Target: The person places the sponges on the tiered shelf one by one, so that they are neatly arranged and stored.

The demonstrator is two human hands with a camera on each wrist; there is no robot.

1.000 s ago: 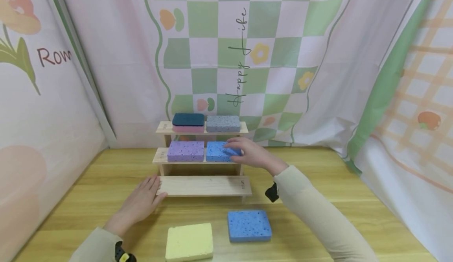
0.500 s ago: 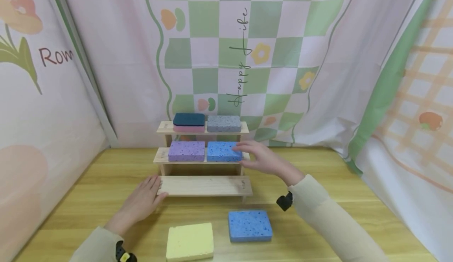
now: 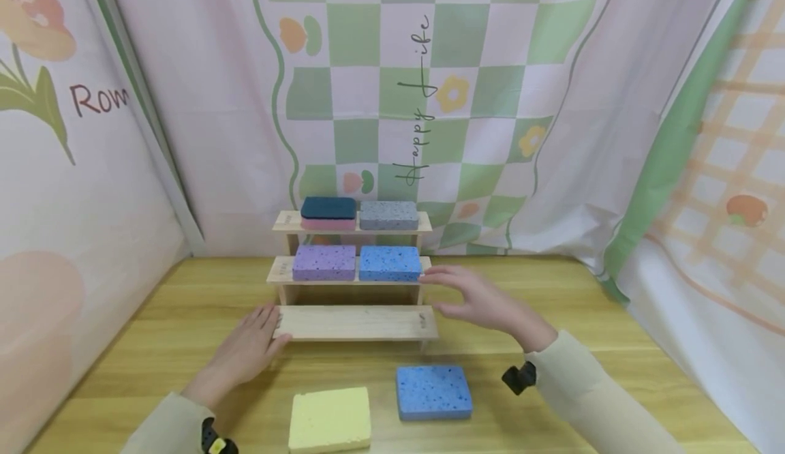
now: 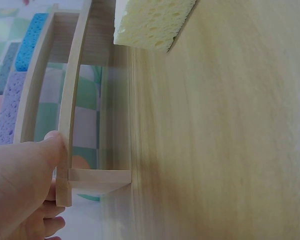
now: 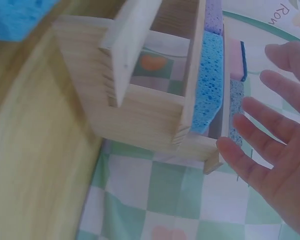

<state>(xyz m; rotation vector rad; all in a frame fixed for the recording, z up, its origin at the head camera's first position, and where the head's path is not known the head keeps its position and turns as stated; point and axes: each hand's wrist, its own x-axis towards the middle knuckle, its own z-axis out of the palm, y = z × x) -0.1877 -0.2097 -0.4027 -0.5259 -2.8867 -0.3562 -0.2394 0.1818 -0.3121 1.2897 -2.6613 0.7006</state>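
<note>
My left hand (image 3: 242, 348) holds the left end of the bottom board of a three-step wooden display shelf (image 3: 356, 322). In the left wrist view its thumb (image 4: 52, 142) lies at the board's edge, with the other fingers around the end. The right hand (image 3: 481, 300) hovers just right of the middle step, fingers spread and holding nothing. Close to its fingertips, a blue speckled sponge (image 3: 390, 263) sits on that step, beside a purple sponge (image 3: 324, 262). On the top step are a pink sponge with a dark green pad (image 3: 328, 213) and a grey speckled sponge (image 3: 389, 215).
In front of the shelf, a yellow sponge (image 3: 330, 420) and another blue sponge (image 3: 433, 392) lie flat on the wood-grain table (image 3: 527, 399). A checked curtain (image 3: 423, 93) hangs behind the shelf, and printed cloth walls stand at both sides.
The right hand has let go of the blue sponge on the middle step and drawn back right and toward the front. The left hand stays at the shelf's end.
</note>
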